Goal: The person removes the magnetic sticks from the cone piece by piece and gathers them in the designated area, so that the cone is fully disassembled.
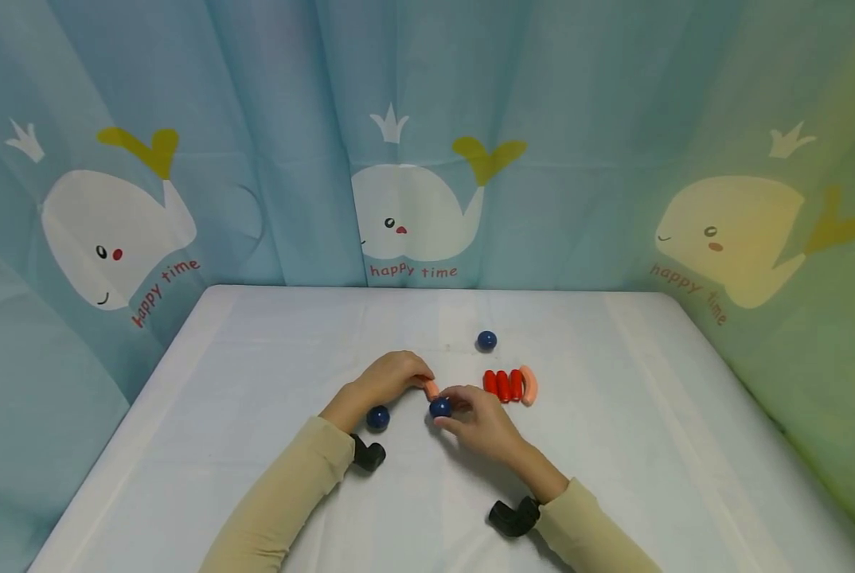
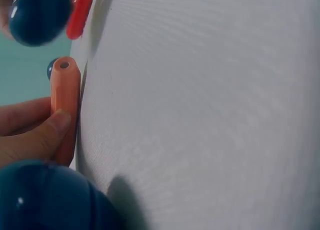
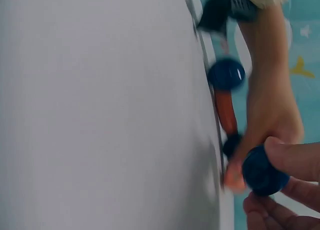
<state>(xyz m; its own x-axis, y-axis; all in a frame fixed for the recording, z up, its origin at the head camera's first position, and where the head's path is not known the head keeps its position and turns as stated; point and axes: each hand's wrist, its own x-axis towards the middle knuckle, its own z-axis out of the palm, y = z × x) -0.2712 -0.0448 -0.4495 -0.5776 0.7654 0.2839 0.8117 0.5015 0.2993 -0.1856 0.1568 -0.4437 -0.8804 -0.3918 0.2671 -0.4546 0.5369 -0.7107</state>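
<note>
My left hand (image 1: 393, 377) pinches a pale orange toy sausage (image 2: 65, 92) between thumb and finger, close over the white table. A small hole shows in the sausage's end. Just to the right, my right hand (image 1: 483, 419) holds a shiny blue ball (image 1: 439, 407) in its fingertips; it overlaps the lower end of that sausage in the head view. Another blue ball (image 1: 378, 418) lies beside my left wrist. Past the left hand, the right wrist view shows an orange sausage (image 3: 226, 112) and a small dark blue ball (image 3: 232, 146), both hidden in the head view.
Right of my hands, several red toy sausages (image 1: 502, 386) lie side by side with a curved pink one (image 1: 529, 386). Behind them sits a blue ball (image 1: 487, 341). The white table (image 1: 291, 334) ends at a whale-print curtain (image 1: 284, 199). Black wrist mounts (image 1: 515, 517) stick out from both sleeves.
</note>
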